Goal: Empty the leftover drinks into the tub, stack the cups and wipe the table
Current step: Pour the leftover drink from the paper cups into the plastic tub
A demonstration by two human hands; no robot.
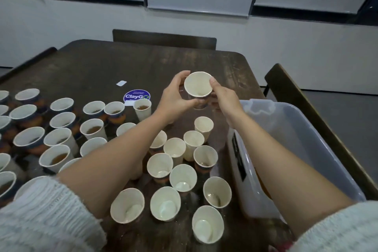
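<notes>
The paper cup (198,84) you are holding sits just above the centre of the frame, over the dark table (114,63). Your left hand (176,96) curls round its left wall, and your right hand (223,96) pinches its right side with the thumb up at the rim. It looks nearly drained, with only a trace at the bottom, so expect it to be very light. The wall is thin paper: it will buckle if you squeeze, and it may be damp and soft low down. Hold it at mid-wall or just under the rolled rim, where it is stiffest.

Lower centre, a cluster of emptied cups (182,178) stands close together, ready for nesting. To the left, the cups with brown drink (56,158) are heavier and will slosh, so lift them upright. The clear tub (306,141) lies at the right, beside your right forearm, with brown liquid showing at its near end. A round purple sticker (136,95) lies left of your hands.
</notes>
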